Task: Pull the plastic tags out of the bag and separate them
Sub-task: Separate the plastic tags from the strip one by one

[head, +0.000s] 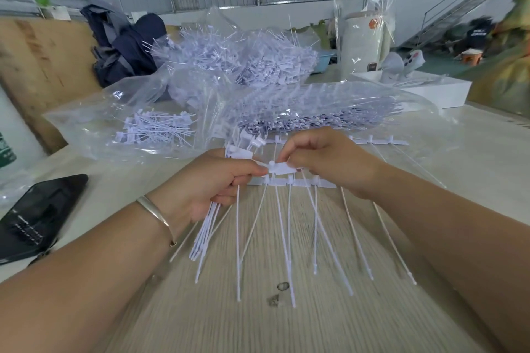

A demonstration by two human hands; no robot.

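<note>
Wood-grain table (258,324) in a metal-walled workshop; both hands, left (212,180) and right (329,160), pinch one white tag (282,168).

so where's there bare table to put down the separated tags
Bare wood table lies near the front edge, past the tag tips. A pale strip is free right of the bags, before the white tray. Crowded: bagged tags behind the hands, phone at left.
</note>
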